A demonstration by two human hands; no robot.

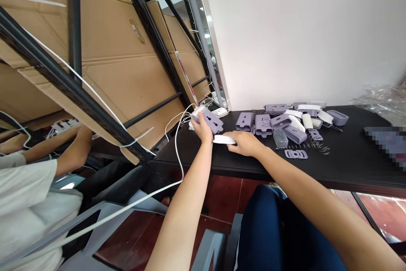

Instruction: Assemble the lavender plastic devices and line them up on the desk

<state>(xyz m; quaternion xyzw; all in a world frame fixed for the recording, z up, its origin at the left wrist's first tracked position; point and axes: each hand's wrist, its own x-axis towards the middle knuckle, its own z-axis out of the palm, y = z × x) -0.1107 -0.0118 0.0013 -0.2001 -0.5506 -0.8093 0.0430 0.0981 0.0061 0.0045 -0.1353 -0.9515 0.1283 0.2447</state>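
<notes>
Purple plastic casing (213,121) is gripped in the left hand (203,130) in the head view, its fingers partly hidden. Just beside it, the right hand (246,143) has its fingers closed on a white ridged piece (223,139). Both are at the near left of a black table (345,159), left of a cluster of loose purple parts (263,124).

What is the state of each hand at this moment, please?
Left hand: closed around one end of a purple casing.
Right hand: closed, its fingers holding a white piece.
</notes>
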